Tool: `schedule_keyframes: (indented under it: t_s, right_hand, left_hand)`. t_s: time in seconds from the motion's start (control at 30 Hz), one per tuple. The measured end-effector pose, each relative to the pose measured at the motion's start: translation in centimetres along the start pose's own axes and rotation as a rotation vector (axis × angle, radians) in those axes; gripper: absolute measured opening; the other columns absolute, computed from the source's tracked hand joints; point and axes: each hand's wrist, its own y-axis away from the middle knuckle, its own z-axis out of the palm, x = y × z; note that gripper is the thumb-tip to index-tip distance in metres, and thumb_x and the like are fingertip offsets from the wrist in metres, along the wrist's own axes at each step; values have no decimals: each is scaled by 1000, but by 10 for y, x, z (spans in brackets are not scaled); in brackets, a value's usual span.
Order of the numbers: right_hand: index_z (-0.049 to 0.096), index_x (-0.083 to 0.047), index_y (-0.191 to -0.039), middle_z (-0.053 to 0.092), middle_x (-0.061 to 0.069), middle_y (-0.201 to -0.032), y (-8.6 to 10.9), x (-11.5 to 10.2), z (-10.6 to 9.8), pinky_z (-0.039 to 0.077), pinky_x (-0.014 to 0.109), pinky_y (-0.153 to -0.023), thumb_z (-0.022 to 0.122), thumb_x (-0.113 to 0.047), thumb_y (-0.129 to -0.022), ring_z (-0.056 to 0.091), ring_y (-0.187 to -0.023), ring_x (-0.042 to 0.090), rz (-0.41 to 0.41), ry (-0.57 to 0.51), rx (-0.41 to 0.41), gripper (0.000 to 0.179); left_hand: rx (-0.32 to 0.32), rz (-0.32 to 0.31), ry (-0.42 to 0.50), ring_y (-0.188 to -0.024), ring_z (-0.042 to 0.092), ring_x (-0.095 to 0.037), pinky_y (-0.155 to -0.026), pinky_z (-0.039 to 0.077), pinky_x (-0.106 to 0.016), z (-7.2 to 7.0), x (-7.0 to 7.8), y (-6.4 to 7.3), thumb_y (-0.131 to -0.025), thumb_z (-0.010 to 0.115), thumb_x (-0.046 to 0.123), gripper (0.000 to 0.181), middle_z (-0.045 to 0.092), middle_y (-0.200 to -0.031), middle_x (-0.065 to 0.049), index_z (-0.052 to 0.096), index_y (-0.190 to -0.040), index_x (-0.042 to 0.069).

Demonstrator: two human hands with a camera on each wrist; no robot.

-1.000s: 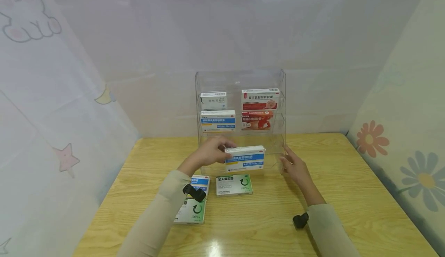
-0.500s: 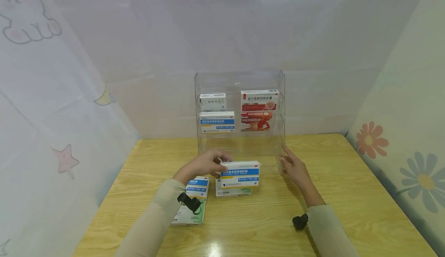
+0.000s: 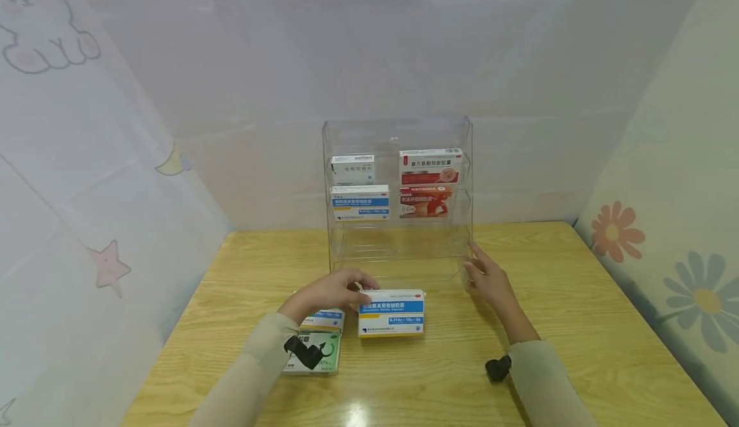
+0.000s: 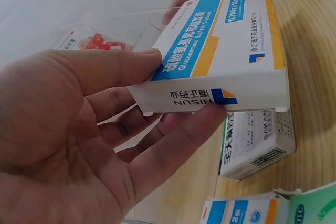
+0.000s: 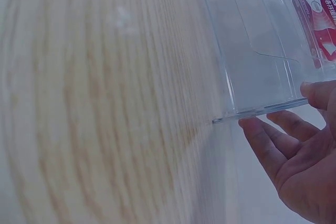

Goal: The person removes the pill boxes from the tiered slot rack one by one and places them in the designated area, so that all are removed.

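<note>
My left hand [image 3: 337, 293] pinches a white, blue and yellow medicine box [image 3: 391, 315] by its left end, thumb on the front. In the left wrist view, the box end with the blue and orange logo faces my palm. Beneath it lies a white and green medicine box [image 4: 257, 142], covered by the held box in the head view. My right hand [image 3: 489, 281] holds the lower right side of a clear acrylic display rack [image 3: 398, 242]. Seen from the right wrist, its thumb is at the panel's edge and its fingertips [image 5: 251, 125] are against the outer side.
Upper rack tiers hold a white box [image 3: 353, 169], a white and red box [image 3: 430, 167], a blue and white box [image 3: 360, 203] and a red box [image 3: 425, 202]. Left on the wooden table [image 3: 439, 382], another blue-white box [image 3: 326, 320] lies beside a green box [image 3: 312, 361].
My left hand has brought the blue and white medicine box down and toward me, away from the rack's bottom tier. My right hand stays at the rack's side.
</note>
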Motion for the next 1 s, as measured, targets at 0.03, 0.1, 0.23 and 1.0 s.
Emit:
schedule_keyframes:
  t_s: [0.03,0.1,0.23,1.0]
  right_hand:
    - [19,-32,-163,46,21,-152,0,0,0,57,48,-94,48,-30,-109,58,-125,46,1,2,-1,62]
    - [19,-33,-163,46,21,-152,0,0,0,57,48,-93,48,-30,-109,58,-124,46,6,3,1,61]
    - [19,-32,-163,47,21,-152,0,0,1,56,49,-93,48,-29,-109,57,-125,47,5,7,0,61]
    - [18,-32,-163,46,23,-152,2,-1,2,55,50,-95,47,-32,-109,56,-126,47,-3,21,0,62]
  left_hand:
    - [-7,-1,3,-103,66,-24,-85,59,-53,1,-2,2,-97,69,15,34,60,-124,-11,64,-129,6]
    - [-18,-8,11,-101,67,-24,-85,59,-53,2,-5,5,-98,69,15,34,59,-124,-11,63,-130,6]
    - [-29,-25,9,-94,67,-23,-83,60,-52,3,-11,10,-98,68,17,32,59,-120,-11,64,-129,9]
    - [-73,-100,21,-93,66,-22,-80,61,-44,25,-29,25,-98,69,21,28,58,-115,-10,66,-124,13]
